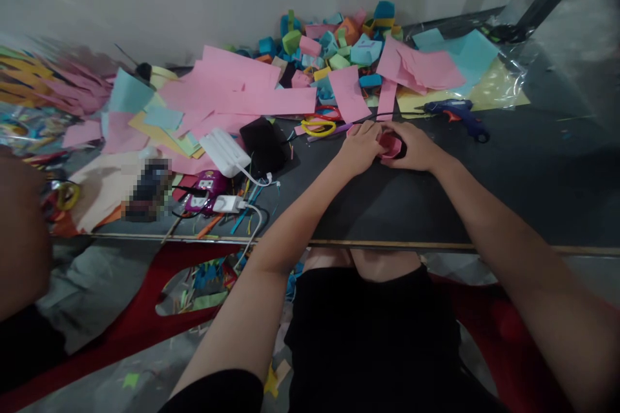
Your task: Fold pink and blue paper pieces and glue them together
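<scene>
Both of my hands rest on the dark table (pixel 508 193) and meet around a small folded pink paper piece (pixel 390 144). My left hand (pixel 362 147) presses on its left side with fingers curled. My right hand (pixel 415 147) covers its right side, fingers bent over it. Most of the piece is hidden between the hands.
Pink paper strips (pixel 349 93) and sheets (pixel 227 87) lie behind the hands, with a pile of folded coloured paper boxes (pixel 339 42). Yellow-handled scissors (pixel 317 126), a blue glue gun (pixel 458 113), a black phone (pixel 262 145), a white power bank (pixel 223 151) and cables sit nearby. Another person's arm (pixel 19 232) is at left.
</scene>
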### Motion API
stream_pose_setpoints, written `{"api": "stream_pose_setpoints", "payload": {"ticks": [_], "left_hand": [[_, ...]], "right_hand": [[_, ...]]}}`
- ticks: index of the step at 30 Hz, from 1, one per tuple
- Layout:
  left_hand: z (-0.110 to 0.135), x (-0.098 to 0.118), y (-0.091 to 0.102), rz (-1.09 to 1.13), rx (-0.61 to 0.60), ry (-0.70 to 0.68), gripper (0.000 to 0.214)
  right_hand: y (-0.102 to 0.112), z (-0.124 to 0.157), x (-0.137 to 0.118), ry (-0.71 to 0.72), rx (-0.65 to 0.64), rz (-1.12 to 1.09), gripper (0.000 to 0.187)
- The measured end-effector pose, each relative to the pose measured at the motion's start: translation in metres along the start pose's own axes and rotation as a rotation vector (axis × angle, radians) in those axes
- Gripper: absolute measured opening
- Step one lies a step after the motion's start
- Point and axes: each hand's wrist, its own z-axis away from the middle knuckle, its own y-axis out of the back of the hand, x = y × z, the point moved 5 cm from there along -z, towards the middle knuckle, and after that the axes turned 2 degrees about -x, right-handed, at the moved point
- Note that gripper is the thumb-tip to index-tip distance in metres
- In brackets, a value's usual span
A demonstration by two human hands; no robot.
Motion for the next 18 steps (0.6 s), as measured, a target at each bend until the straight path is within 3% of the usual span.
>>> {"api": "stream_pose_setpoints", "payload": {"ticks": [4, 10, 18], "left_hand": [[0.001, 0.0, -0.002, 0.011, 0.01, -0.01, 0.035], [0.004, -0.019, -0.023, 0.08, 0.105, -0.033, 0.044], [0.001, -0.042, -0.031, 0.233, 0.393, -0.073, 0.056]], "right_hand": [[0.001, 0.001, 0.0, -0.022, -0.01, -0.011, 0.09], [0.001, 0.002, 0.0, -0.014, -0.007, 0.0, 0.088], [-0.001, 0.002, 0.005, -0.027, -0.018, 0.017, 0.091]]}}
